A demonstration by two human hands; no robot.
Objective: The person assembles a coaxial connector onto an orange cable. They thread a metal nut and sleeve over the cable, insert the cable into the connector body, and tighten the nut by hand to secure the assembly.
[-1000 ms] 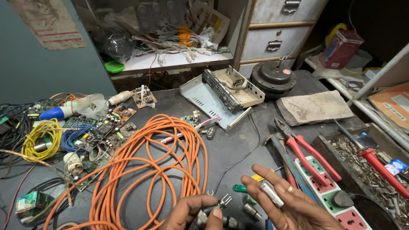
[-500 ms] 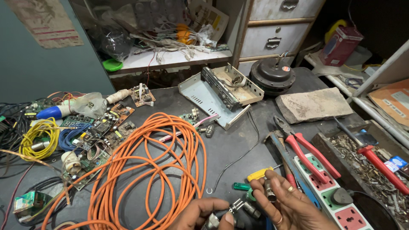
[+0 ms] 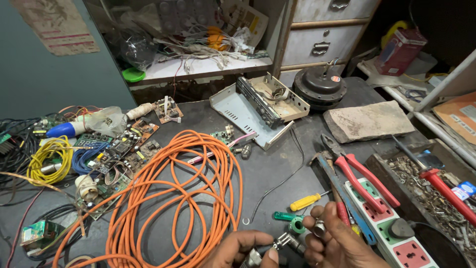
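At the bottom edge of the head view my left hand (image 3: 243, 249) grips a small metal cable connector (image 3: 286, 241) by its body, its threaded end pointing right. My right hand (image 3: 337, 243) is just beside it, fingers curled around a small silver ring-shaped metal part (image 3: 320, 229). The two hands almost touch. A large coil of orange cable (image 3: 173, 198) lies on the dark workbench (image 3: 267, 168) right beside my left hand. A green roll of tape (image 3: 297, 226) and a green-handled screwdriver (image 3: 282, 216) lie just above my hands.
Red-handled pliers (image 3: 362, 173) and a white power strip (image 3: 391, 223) lie to the right, with a tray of metal scrap (image 3: 426, 188). Circuit boards (image 3: 119, 154), yellow wire (image 3: 49, 159), an open metal chassis (image 3: 263, 104), a stone slab (image 3: 369, 121) and drawers (image 3: 322, 34) lie farther back.
Both hands have dropped lower in view and come closer together. The right hand now curls around the silver ring part beside the connector.
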